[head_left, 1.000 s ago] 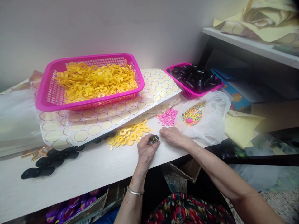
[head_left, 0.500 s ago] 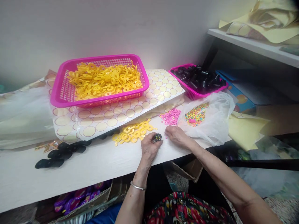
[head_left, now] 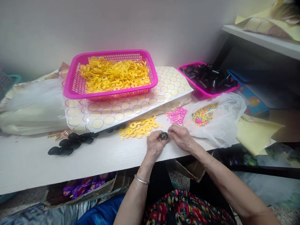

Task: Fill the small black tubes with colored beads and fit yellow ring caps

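Observation:
My left hand (head_left: 154,143) is wrapped around a small black cylindrical cup (head_left: 164,135), its open end facing up and coloured beads showing inside. My right hand (head_left: 181,137) is close beside the cup's rim, thumb and fingers pinched together; whatever they hold is too small to make out. Just behind that hand lies a pile of small pink pieces (head_left: 177,115). Yellow ring-shaped pieces with short handles (head_left: 138,128) are spread on the table to the left of the cup. A white plastic bag (head_left: 225,109) to the right lies open around multicoloured beads (head_left: 203,115).
A pink basket (head_left: 67,90) full of yellow ring pieces stands on sheets of round stickers (head_left: 110,119). Another pink basket (head_left: 199,94) holds black cylinders. Black rounded pieces (head_left: 70,142) lie left on the white table (head_left: 28,165). Below is a carton of purple packets (head_left: 82,189).
My right hand has moved from beside the pink pile toward the black cup. My left hand still holds the cup. The camera view has shifted slightly left.

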